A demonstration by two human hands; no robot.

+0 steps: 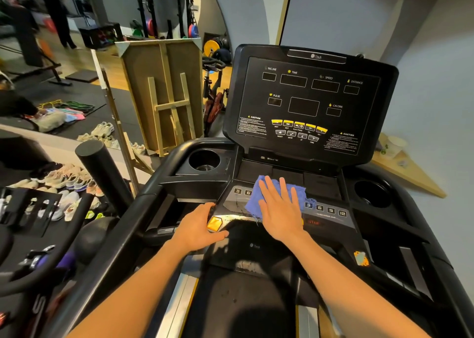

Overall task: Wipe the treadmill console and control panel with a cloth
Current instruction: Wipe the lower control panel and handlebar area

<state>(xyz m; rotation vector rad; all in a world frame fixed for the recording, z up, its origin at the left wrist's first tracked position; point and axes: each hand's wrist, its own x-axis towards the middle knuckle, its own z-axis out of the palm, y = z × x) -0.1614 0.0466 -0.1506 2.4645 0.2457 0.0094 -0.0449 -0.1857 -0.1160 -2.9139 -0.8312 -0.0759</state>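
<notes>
The black treadmill console (310, 101) stands upright ahead, its display windows dark. Below it lies the grey control panel (331, 210) with numbered buttons. A blue cloth (256, 196) is spread on the middle of that panel. My right hand (280, 207) lies flat on the cloth, fingers spread and pressing it down. My left hand (198, 226) rests on the panel's left front edge, its fingers touching an orange button (214, 223) and holding nothing.
Cup holders sit at the left (204, 159) and right (373, 193) of the panel. A black handlebar (102, 171) rises at left. Wooden frames (164, 91), shoes on the floor (64, 184), an exercise bike (214, 94) and a wooden shelf (407, 168) surround the treadmill.
</notes>
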